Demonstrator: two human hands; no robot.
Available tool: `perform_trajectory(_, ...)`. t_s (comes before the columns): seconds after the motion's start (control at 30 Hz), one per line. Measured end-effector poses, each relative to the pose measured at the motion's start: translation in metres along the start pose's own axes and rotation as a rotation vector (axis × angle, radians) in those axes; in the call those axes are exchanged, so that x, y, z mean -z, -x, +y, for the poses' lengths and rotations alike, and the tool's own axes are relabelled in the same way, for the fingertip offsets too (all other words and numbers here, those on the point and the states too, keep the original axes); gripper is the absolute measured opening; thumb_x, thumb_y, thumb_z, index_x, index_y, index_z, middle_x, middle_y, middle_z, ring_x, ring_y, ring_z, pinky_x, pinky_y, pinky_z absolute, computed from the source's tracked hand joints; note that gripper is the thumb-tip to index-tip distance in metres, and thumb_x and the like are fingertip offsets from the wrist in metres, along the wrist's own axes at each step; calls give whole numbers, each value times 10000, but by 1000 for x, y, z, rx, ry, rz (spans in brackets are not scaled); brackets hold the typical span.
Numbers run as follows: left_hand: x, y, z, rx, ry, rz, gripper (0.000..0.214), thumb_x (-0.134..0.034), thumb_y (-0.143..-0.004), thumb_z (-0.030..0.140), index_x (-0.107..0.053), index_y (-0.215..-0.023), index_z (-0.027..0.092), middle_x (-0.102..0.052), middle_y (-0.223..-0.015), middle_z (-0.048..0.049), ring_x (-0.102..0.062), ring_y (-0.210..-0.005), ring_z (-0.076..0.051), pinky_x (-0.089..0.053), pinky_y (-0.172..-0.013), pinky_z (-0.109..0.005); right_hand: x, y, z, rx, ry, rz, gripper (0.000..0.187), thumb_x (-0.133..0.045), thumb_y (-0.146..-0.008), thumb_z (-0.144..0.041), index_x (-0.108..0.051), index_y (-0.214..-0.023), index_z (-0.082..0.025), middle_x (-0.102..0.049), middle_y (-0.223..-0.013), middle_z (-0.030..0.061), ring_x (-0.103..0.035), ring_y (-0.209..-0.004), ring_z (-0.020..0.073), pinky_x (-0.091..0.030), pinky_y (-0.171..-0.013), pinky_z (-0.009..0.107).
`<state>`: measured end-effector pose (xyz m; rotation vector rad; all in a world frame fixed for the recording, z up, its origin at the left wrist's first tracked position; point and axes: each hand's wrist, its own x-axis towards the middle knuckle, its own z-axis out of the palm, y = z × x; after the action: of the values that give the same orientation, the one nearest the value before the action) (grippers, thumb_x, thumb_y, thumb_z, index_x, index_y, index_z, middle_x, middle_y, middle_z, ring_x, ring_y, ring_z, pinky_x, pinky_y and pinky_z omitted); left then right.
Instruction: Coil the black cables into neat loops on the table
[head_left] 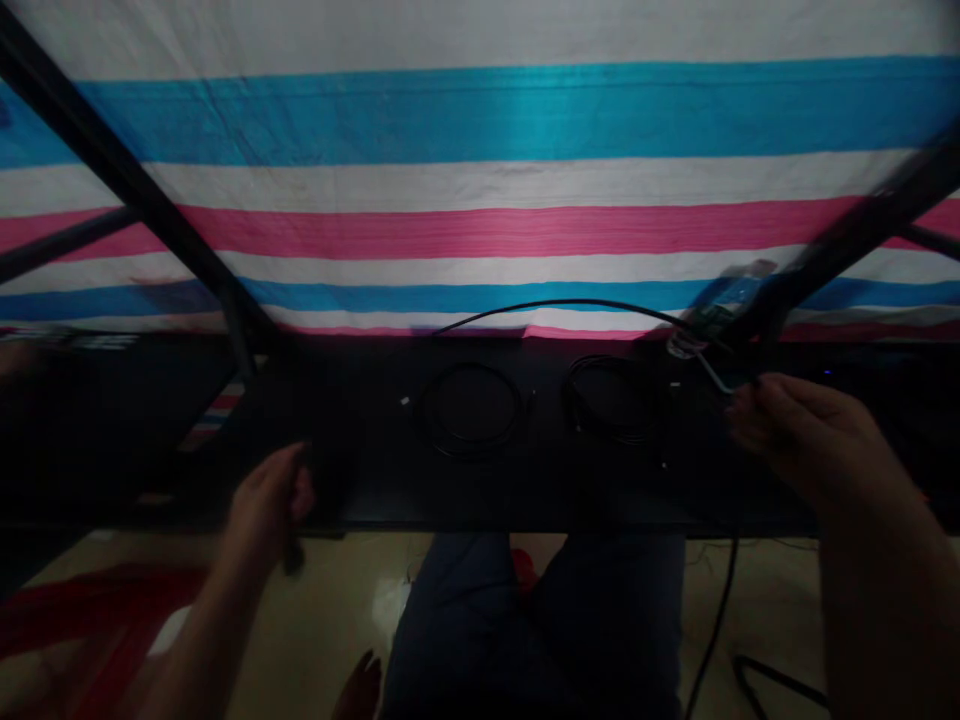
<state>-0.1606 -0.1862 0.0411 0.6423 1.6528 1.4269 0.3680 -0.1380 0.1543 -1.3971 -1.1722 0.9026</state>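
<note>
My left hand (271, 500) is closed at the left part of the black table, near its front edge. A dark object (293, 556) pokes out below its fingers, too dim to name. On the right, my right hand (802, 435) pinches a thin pale bent strip (714, 373) that reaches toward the bottle. Between the hands lie two coiled black cables, a left coil (517, 400) and a right coil (571, 400), with small plugs at their ends. Another black cable (562, 302) arcs up behind the coils; whether a hand holds it is unclear.
A clear plastic bottle (729, 305) leans at the back right of the black table (360, 480). Dark metal posts (180, 235) slope up at both sides, before a striped sheet (480, 110). A black cable (724, 600) hangs off the front edge. Another person's hand blurs at far left.
</note>
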Motion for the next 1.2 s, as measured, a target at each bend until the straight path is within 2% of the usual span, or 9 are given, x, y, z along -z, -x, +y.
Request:
perform_trajectory(0.23, -110, 40, 8, 102, 381, -419, 406, -791, -769, 417, -644, -1045, 158, -518, -560, 58, -486, -489, -90, -362, -437, -180, -53, 44, 9, -340, -331, -508, 312, -737, -833, -455, -694, -951, -170, -336, -580, -68, -233, -453, 44, -169, -415, 194)
perform_trajectory(0.37, -152, 66, 3, 35, 367, -542, 353, -820, -753, 390, -579, -914, 188, -647, -680, -4, -589, -607, -126, -443, -488, -191, -101, 72, 18, -348, -525, -504, 291, -733, -832, -359, -677, -1043, -166, -345, -594, -78, -248, -459, 40, -211, -424, 181)
perform_trajectory(0.47, -164, 82, 2, -38, 320, -609, 302, -790, -793, 375, -577, -893, 185, -667, -708, -19, -620, -658, -144, -525, -558, -233, -127, 89, 25, -387, -572, -471, 245, -707, -850, -343, -643, -1031, -190, -458, -640, -60, -323, -437, 41, -262, -407, 179)
perform_trajectory(0.57, -167, 94, 6, -124, 260, -559, 256, -781, -798, 348, -597, -868, 185, -665, -756, -18, -650, -709, -160, -572, -591, -261, -141, 101, 34, -395, -570, -501, 207, -630, -920, -379, -597, -1053, -225, -584, -660, -34, -482, -426, 89, -365, -416, 210)
perform_trajectory(0.7, -172, 115, 6, -245, 225, -412, 209, -777, -791, 325, -616, -804, 194, -677, -834, -34, -683, -790, -193, -615, -649, -314, -148, 105, 44, -402, -533, -478, 211, -621, -940, -419, -615, -986, -213, -710, -782, 37, -690, -673, 179, -550, -669, 315)
perform_trajectory(0.8, -179, 132, -4, -381, 179, -353, 113, -733, -837, 270, -643, -799, 213, -706, -851, -50, -694, -825, -206, -611, -724, -353, -154, 100, 43, -390, -521, -375, 258, -699, -879, -456, -630, -896, -207, -719, -803, 42, -708, -759, 202, -569, -775, 363)
perform_trajectory(0.93, -190, 147, -21, -603, 120, -340, 85, -697, -865, 220, -668, -788, 242, -744, -904, -51, -703, -956, -247, -534, -980, -502, -161, 90, 35, -349, -529, -273, 280, -729, -846, -481, -645, -891, -218, -729, -922, 50, -703, -860, 210, -565, -784, 349)
perform_trajectory(1.1, -204, 161, -43, -483, 165, -367, 31, -650, -904, 282, -658, -896, 253, -678, -1197, -99, -627, -1175, -274, -509, -1014, -483, -164, 77, 29, -233, -452, -235, 290, -701, -866, -480, -690, -971, -210, -716, -869, 46, -676, -812, 183, -525, -716, 284)
perform_trajectory(1.2, -203, 170, -47, -326, 113, -361, 203, -593, -931, 373, -617, -1105, 269, -596, -1299, -140, -581, -1232, -274, -497, -1025, -457, -158, 66, 26, -170, -394, -259, 263, -683, -882, -463, -678, -937, -205, -698, -782, 27, -656, -726, 163, -507, -677, 271)
